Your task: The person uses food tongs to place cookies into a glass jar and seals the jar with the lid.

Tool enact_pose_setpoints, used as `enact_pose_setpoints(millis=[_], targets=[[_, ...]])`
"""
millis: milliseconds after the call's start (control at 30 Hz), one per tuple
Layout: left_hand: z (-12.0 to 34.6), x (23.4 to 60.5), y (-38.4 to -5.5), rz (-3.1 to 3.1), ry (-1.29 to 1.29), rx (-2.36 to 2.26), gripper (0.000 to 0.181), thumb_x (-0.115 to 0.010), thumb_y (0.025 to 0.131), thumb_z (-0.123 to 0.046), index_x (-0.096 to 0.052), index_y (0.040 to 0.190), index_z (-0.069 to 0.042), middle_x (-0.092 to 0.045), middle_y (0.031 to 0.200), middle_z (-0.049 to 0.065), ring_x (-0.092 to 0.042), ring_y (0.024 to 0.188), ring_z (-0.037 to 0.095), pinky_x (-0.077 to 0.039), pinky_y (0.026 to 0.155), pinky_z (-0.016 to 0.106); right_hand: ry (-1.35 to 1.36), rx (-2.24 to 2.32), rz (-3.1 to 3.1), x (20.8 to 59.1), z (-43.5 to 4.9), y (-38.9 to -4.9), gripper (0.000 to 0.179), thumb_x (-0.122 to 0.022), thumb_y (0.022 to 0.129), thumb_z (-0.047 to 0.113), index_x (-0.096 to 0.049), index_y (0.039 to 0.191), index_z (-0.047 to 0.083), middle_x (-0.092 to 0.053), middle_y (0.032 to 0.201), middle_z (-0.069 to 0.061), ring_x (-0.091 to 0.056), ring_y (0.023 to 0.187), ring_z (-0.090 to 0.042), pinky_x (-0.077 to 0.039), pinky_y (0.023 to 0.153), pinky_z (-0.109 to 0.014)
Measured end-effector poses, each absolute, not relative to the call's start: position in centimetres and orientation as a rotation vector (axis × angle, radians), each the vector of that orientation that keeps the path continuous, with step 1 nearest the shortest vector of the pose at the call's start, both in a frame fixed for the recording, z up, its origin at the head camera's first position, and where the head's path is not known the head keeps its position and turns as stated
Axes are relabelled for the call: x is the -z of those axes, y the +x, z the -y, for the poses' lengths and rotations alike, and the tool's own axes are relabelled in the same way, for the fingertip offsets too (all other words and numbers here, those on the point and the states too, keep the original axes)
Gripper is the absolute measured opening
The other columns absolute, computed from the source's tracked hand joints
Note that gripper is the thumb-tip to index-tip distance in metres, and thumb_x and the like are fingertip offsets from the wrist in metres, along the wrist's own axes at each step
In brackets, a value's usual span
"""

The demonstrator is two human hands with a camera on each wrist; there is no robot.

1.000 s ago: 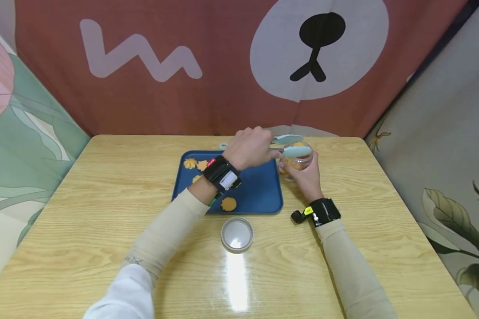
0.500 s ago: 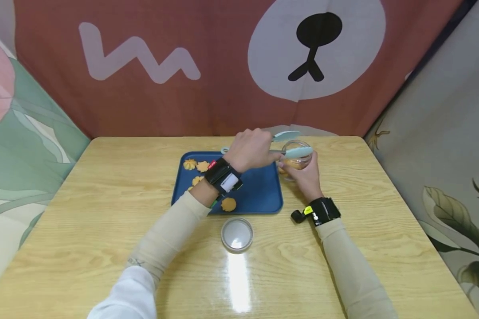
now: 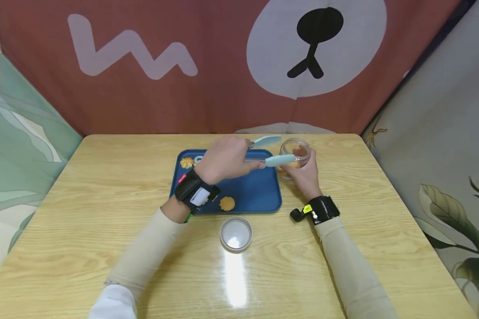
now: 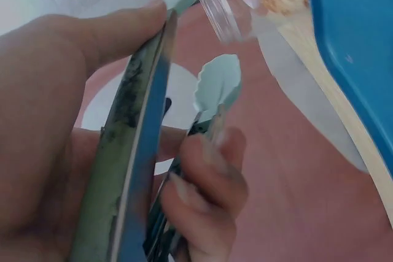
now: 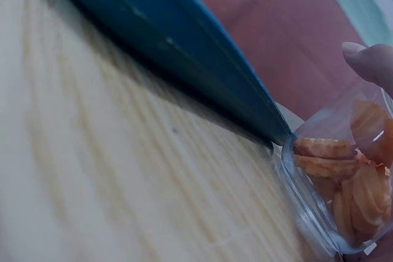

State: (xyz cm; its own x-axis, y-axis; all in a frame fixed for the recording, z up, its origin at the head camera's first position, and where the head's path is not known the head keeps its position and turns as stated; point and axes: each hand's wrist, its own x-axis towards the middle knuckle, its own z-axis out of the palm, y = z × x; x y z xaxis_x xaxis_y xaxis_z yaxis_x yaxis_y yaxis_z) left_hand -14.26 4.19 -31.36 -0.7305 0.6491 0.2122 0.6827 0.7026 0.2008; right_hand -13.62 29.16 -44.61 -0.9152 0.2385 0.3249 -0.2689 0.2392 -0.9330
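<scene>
My left hand (image 3: pixel 227 160) grips a pair of tongs (image 3: pixel 279 160) with pale blue scalloped tips. The tongs' arms are spread apart with nothing between them, and their tips point toward a clear jar (image 3: pixel 288 145). My right hand (image 3: pixel 305 177) holds that jar around its side beside the tray. In the right wrist view, several golden cookies (image 5: pixel 365 200) lie inside the jar. Below the left hand is a blue tray (image 3: pixel 255 190), bearing a round cookie (image 3: pixel 227 204) near its front edge and a swirled cookie (image 3: pixel 186 162) at its back left corner. The left hand and wrist hide part of the tray.
A round jar lid (image 3: pixel 236 234) lies on the wooden table (image 3: pixel 104 199) in front of the tray. Behind the table's far edge hangs a reddish-brown cloth (image 3: pixel 223 102) with a printed bear face. Patterned cloths hang at both sides.
My left hand has moved left with the tongs, from over the jar's mouth to over the tray. The right hand keeps its hold on the jar.
</scene>
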Motion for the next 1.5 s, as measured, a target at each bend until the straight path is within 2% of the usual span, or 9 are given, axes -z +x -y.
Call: enact_pose_setpoints(millis=[100, 233, 333, 533, 767, 1033, 1200, 1333, 1500], targets=[[-2.0, 31.6, -13.5, 2.802, -1.093, 0.412, 0.050, -0.061, 0.081, -0.061, -0.061, 0.091, -0.012, -0.038, 0.052, -0.001, -0.042, 0.042, 0.015, -0.027, 0.038, 0.028, 0.018, -1.682, 2.128, 43.8, -29.0, -12.9, 0.081, -0.081, 0.073, 0.015, -0.032, 0.136, 0.001, -0.045, 0.128, -0.024, -0.046, 0.111, -0.024, -0.037, 0.093, -0.038], [1.2, 32.2, -12.4, 2.816, -1.126, 0.356, 0.065, -0.058, 0.081, -0.063, -0.064, 0.114, -0.007, -0.037, 0.046, -0.004, -0.040, 0.037, 0.014, -0.024, 0.036, 0.028, -0.005, -1.692, 2.139, 43.6, -29.4, -12.4, 0.083, -0.082, 0.073, 0.015, -0.030, 0.136, 0.000, -0.044, 0.128, -0.023, -0.046, 0.111, -0.022, -0.037, 0.094, -0.039], [3.1, 32.9, -11.7, 2.785, -1.214, 0.317, 0.071, -0.058, 0.081, -0.064, -0.062, 0.121, -0.006, -0.041, 0.042, -0.005, -0.040, 0.036, 0.012, -0.024, 0.035, 0.029, -0.016, -1.697, 2.134, 43.6, -30.0, -12.2, 0.083, -0.082, 0.073, 0.016, -0.031, 0.136, 0.003, -0.043, 0.128, -0.024, -0.046, 0.112, -0.023, -0.037, 0.094, -0.039], [5.8, 34.6, -10.5, 2.788, -1.371, 0.316, 0.070, -0.060, 0.079, -0.064, -0.062, 0.122, -0.009, -0.049, 0.053, -0.010, -0.044, 0.042, 0.004, -0.034, 0.037, 0.027, -0.011, -1.683, 2.131, 43.4, -30.6, -12.0, 0.079, -0.082, 0.073, 0.016, -0.033, 0.135, 0.011, -0.043, 0.129, -0.024, -0.045, 0.113, -0.023, -0.037, 0.094, -0.039], [8.0, 36.3, -9.3, 2.904, -1.312, 0.303, 0.071, -0.064, 0.078, -0.062, -0.061, 0.124, -0.008, -0.046, 0.051, -0.007, -0.040, 0.041, 0.007, -0.029, 0.039, 0.028, -0.024, -1.697, 2.137, 43.4, -30.1, -12.0, 0.078, -0.082, 0.073, 0.017, -0.034, 0.135, 0.013, -0.042, 0.129, -0.022, -0.045, 0.113, -0.023, -0.037, 0.094, -0.042], [8.9, 37.3, -9.1, 2.925, -1.253, 0.366, 0.070, -0.065, 0.078, -0.060, -0.060, 0.125, -0.008, -0.068, 0.079, 0.001, -0.045, 0.046, 0.007, -0.031, 0.039, 0.028, -0.022, -1.710, 2.148, 45.4, -30.8, -13.4, 0.086, -0.084, 0.071, 0.026, -0.031, 0.137, 0.010, -0.044, 0.128, -0.015, -0.045, 0.112, -0.021, -0.038, 0.093, -0.040], [8.5, 37.5, -9.8, 2.852, -1.254, 0.311, 0.063, -0.066, 0.078, -0.058, -0.064, 0.121, -0.011, -0.057, 0.058, -0.006, -0.040, 0.038, 0.007, -0.026, 0.035, 0.028, -0.030, -1.686, 2.149, 44.0, -30.5, -12.8, 0.083, -0.083, 0.071, 0.024, -0.032, 0.136, 0.011, -0.043, 0.128, -0.018, -0.046, 0.111, -0.022, -0.039, 0.092, -0.039], [8.2, 37.6, -10.0, 2.811, -1.278, 0.320, 0.050, -0.066, 0.082, -0.051, -0.067, 0.116, -0.014, -0.059, 0.060, -0.008, -0.043, 0.040, 0.005, -0.030, 0.035, 0.027, -0.040, -1.679, 2.160, 42.7, -30.1, -12.1, 0.082, -0.082, 0.073, 0.019, -0.031, 0.136, 0.007, -0.042, 0.129, -0.022, -0.046, 0.112, -0.022, -0.039, 0.092, -0.040], [8.0, 37.9, -10.1, 2.787, -1.278, 0.331, 0.044, -0.066, 0.084, -0.047, -0.068, 0.114, -0.014, -0.059, 0.059, -0.007, -0.041, 0.038, 0.005, -0.030, 0.035, 0.027, -0.046, -1.681, 2.157, 42.7, -30.2, -12.1, 0.080, -0.082, 0.073, 0.019, -0.033, 0.135, 0.010, -0.042, 0.129, -0.022, -0.046, 0.112, -0.022, -0.038, 0.093, -0.041]])
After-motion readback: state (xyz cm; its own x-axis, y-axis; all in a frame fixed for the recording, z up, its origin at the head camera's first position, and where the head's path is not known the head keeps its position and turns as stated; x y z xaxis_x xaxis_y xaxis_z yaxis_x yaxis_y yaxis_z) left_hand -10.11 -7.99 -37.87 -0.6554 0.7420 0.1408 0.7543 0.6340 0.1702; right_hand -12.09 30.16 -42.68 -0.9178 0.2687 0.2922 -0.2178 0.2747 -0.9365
